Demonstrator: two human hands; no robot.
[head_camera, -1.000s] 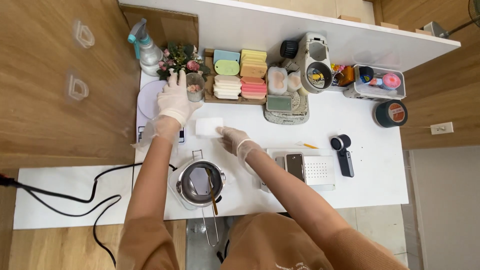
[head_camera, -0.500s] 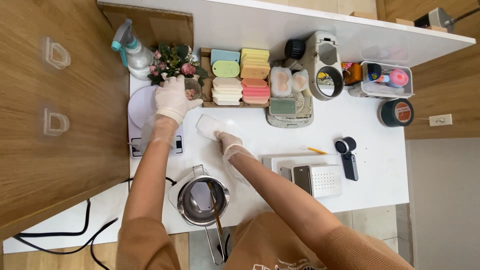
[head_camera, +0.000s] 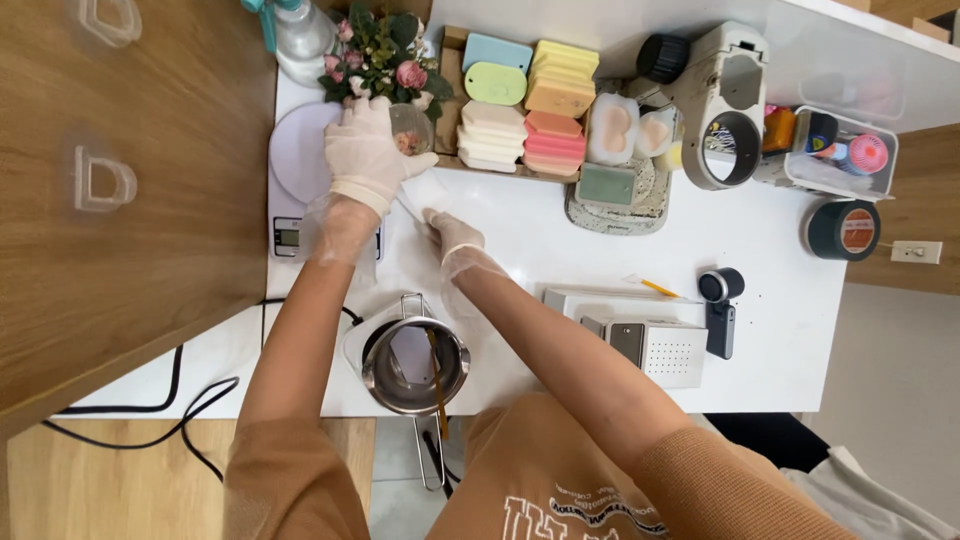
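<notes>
Left hand (head_camera: 368, 150) wrapped round cup (head_camera: 410, 128), right hand (head_camera: 450, 235) pinching white block (head_camera: 425, 195); could knock flowers (head_camera: 385, 50).

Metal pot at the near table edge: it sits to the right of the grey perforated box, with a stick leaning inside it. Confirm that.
Not quite. In the head view the metal pot sits to the left of the grey perforated box, not the right. The rest holds: it is at the near table edge and a stick leans inside it.
</notes>
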